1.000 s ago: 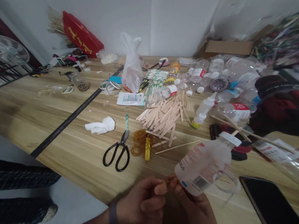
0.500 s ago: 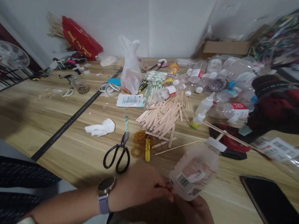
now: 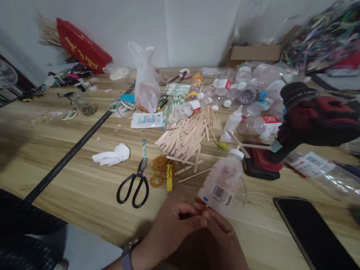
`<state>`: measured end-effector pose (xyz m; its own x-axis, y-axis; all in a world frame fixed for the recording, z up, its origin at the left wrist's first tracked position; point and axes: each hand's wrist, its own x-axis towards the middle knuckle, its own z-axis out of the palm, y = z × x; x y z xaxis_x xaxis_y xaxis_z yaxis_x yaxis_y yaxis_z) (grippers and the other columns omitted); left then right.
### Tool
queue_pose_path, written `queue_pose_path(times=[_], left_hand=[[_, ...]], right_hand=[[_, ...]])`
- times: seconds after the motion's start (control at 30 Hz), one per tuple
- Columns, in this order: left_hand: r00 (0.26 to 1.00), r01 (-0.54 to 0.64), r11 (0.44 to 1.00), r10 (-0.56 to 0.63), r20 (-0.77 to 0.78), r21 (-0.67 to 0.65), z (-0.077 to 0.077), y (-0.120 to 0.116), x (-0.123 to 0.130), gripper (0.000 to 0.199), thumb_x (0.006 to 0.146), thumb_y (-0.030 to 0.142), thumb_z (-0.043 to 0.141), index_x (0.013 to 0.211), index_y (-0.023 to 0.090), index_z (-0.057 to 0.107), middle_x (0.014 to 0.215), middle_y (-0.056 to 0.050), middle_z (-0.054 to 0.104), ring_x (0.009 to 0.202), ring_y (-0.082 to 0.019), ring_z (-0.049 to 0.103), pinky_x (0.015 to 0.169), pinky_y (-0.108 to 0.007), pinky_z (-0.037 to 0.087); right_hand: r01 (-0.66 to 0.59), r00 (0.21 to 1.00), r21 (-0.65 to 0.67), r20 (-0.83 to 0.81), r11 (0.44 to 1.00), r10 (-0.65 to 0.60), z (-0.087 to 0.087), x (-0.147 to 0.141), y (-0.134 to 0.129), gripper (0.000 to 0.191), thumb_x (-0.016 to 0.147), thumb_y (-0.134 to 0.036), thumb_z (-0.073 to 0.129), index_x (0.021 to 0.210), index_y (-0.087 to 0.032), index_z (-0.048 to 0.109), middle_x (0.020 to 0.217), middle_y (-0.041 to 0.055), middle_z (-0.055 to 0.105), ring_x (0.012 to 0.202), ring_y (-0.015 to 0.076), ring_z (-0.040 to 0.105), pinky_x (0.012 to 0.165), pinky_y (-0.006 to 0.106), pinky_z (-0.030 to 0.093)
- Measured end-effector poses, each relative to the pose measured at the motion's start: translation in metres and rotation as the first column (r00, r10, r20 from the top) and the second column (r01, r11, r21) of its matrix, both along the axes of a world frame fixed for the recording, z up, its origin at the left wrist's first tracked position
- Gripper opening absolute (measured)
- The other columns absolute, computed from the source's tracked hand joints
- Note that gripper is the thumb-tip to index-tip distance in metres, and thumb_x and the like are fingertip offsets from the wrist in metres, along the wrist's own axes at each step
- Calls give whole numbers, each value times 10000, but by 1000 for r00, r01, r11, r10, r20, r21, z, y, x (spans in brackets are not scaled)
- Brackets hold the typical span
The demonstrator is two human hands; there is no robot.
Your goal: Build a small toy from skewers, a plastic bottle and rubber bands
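Observation:
A frosted plastic bottle (image 3: 222, 181) with a white cap stands tilted in front of me, with thin wooden sticks (image 3: 250, 145) at its top. My left hand (image 3: 176, 223), with a watch on the wrist, has its fingers pinched together near the bottle's base; whatever lies between the fingertips is too small to name. Against it, my right hand (image 3: 227, 244) curls its fingers at the bottle's lower edge, gripping the bottle. Left of the bottle lie a yellow-handled tool (image 3: 169, 177), rubber bands (image 3: 158, 167) and black-handled scissors (image 3: 134, 188).
Flat wooden sticks (image 3: 182, 137) are heaped mid-table. Behind them are clear bottles (image 3: 223, 85) and a white plastic bag (image 3: 145, 81). A red and black drill (image 3: 318, 120) stands at right, above a phone (image 3: 319, 250). Crumpled tissue (image 3: 112, 155) lies at left.
The bottle has become more upright and its top has moved left. My hands are closer together, with the left fingertips meeting the right. The whole view has shifted slightly.

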<state>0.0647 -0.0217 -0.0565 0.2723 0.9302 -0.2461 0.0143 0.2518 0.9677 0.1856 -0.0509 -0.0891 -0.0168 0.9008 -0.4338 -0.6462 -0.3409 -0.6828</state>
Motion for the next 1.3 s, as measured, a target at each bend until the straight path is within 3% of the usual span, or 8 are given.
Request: queue_pose_path(times=[0.2,0.33,0.53,0.67,0.77,1.0,1.17,1.3], left_hand=[[993,-79,994,86,81,-78,0,-2,2,154,668,299,757,606,174,693,771,-22,671,743,-156,581,711,-264,429],[986,-126,980,141,88,-153,-3,-3,3,191,647,291,758,574,156,645,648,5,606,650,-120,505,643,-238,384],[977,-106,952,154,150,-288,-7,-8,5,286,632,358,779,592,160,576,552,49,529,521,-77,409,519,-208,305],[964,-85,931,167,207,-355,-8,-9,4,393,610,447,805,616,180,516,545,82,443,463,-56,314,430,-203,189],[956,-68,923,170,241,-379,-9,-9,3,441,589,470,828,633,171,507,649,60,503,488,-46,334,428,-198,178],[953,-24,936,127,274,-350,-15,-11,1,499,605,542,831,652,174,498,559,90,416,486,-49,297,447,-199,195],[961,26,943,68,269,-333,-20,-12,1,534,618,600,804,650,186,468,531,99,383,470,-52,264,449,-214,182],[971,42,952,34,239,-304,-18,-11,1,533,634,632,777,670,178,502,566,85,411,485,-57,268,463,-224,184]], right_hand=[[-35,998,58,52,998,32,-4,0,-2,359,618,-578,848,805,-275,806,859,67,770,866,276,682,889,452,489],[-60,984,101,173,993,42,-8,3,-2,351,677,-563,822,842,-255,785,854,44,753,850,248,663,881,407,476],[-123,936,165,347,979,59,-3,5,1,376,733,-604,751,785,-231,736,788,23,717,746,216,617,729,321,484],[-140,895,177,444,974,48,3,7,1,384,720,-612,750,804,-237,737,846,33,721,845,240,611,832,335,462],[-145,882,167,468,975,51,5,9,1,396,702,-619,755,823,-242,744,895,46,729,912,262,617,890,356,445],[-93,926,146,376,985,32,-1,9,2,367,658,-566,811,808,-237,744,905,49,733,923,262,640,865,361,481],[-65,974,74,221,995,47,-5,0,0,338,734,-531,770,753,-201,702,687,24,683,665,219,631,647,332,500],[-33,995,18,94,999,32,-4,-1,-1,306,732,-499,788,706,-210,689,608,-15,633,580,178,579,595,298,470]])
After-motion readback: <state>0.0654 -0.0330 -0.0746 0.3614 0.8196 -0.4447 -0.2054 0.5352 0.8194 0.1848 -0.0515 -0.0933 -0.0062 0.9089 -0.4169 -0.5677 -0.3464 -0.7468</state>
